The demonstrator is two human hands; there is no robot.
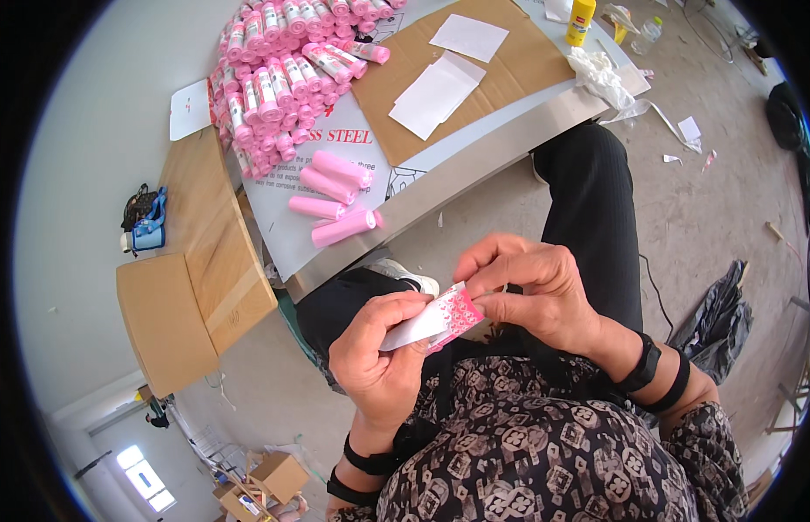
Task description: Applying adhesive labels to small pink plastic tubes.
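Over my lap, my left hand (380, 352) grips a small stack of paper labels (455, 315), white on the near part and printed pink at the far end. The fingers and thumb of my right hand (544, 291) pinch at the pink end of these labels; how many sheets they hold is too small to tell. Beyond my hands, several plain pink rolls (344, 228) lie loose near the table edge. Past them rises a large heap of pink rolls wrapped in printed labels (274, 83).
A flat cardboard sheet (527, 78) on the table (335, 261) carries white paper cards (440, 94). At the far right stand a yellow bottle (580, 22) and crumpled white paper (594, 74). A wooden board (196, 226) adjoins on the left. A black plastic bag (714, 317) lies on the floor.
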